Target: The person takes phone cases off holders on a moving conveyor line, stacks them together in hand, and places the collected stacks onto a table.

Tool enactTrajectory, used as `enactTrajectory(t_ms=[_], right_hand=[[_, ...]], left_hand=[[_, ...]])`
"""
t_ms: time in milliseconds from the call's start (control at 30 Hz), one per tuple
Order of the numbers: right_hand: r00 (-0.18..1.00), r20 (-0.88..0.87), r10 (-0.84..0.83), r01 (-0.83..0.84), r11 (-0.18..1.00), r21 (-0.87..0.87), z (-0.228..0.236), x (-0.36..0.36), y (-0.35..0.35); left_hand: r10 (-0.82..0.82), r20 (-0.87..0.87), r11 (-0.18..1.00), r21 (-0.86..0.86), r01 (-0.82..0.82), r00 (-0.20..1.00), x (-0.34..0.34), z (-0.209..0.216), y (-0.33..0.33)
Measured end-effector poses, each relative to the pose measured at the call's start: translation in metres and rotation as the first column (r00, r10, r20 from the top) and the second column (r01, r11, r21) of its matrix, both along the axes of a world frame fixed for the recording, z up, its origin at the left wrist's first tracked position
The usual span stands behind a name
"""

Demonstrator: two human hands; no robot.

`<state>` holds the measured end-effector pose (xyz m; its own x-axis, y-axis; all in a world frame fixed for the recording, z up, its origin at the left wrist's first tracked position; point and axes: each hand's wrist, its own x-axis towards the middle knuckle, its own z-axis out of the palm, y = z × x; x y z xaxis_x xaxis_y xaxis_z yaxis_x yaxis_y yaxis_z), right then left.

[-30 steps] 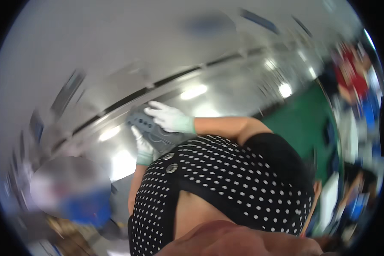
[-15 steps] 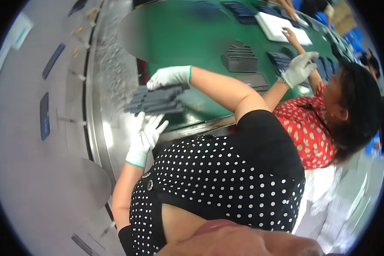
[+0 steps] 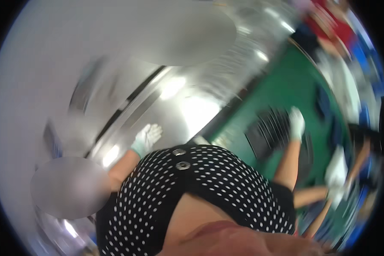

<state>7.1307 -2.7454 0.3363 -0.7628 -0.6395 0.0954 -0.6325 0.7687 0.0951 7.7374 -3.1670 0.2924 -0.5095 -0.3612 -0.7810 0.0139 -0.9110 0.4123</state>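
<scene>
My left hand (image 3: pixel 147 136), in a white glove with a green cuff, hovers over the shiny metal surface (image 3: pixel 166 109) with its fingers stretched out and nothing in it. Out to the right, my right hand (image 3: pixel 297 123), gloved the same way, is at the right edge of a fanned row of dark, flat rectangular pieces (image 3: pixel 266 133). These pieces lean against each other on the green work surface (image 3: pixel 281 81). Motion blur smears the right fingers, so their grip on the pieces cannot be made out.
A co-worker's gloved hands (image 3: pixel 337 170) are at the right, beside the green surface. Blurred dark pieces (image 3: pixel 323 102) lie along its far right side. A dark edge strip (image 3: pixel 230 111) separates the metal from the green surface. A person in red (image 3: pixel 333 23) is at the upper right.
The view has swung round. Both hands were at a stack of dark flat pieces; now my left hand is empty over the metal and my right hand is at the pieces on the green surface.
</scene>
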Motion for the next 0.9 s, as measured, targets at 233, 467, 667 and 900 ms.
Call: enactTrajectory(t_ms=[233, 467, 667, 900], right_hand=[[0.437, 0.383, 0.814, 0.017, 0.419, -0.908, 0.142, 0.217, -0.36], [0.546, 0.191, 0.815, -0.521, 0.51, -0.685, 0.265, 0.33, -0.518], [0.022, 0.75, 0.662, -0.18, 0.74, -0.648, 0.28, 0.248, -0.555], [-0.008, 0.559, 0.829, -0.212, 0.545, -0.811, 0.333, 0.333, -0.47]], left_hand=[[0.821, 0.423, 0.532, -0.811, -0.244, 0.383, 0.237, -0.051, 0.092], [0.65, 0.738, 0.609, -0.361, 0.707, -0.183, 0.222, -0.001, 0.153], [0.652, 0.753, 0.589, -0.433, 0.682, -0.084, 0.231, 0.011, 0.164], [0.623, 0.769, 0.627, -0.384, 0.678, -0.142, 0.241, 0.008, 0.176]])
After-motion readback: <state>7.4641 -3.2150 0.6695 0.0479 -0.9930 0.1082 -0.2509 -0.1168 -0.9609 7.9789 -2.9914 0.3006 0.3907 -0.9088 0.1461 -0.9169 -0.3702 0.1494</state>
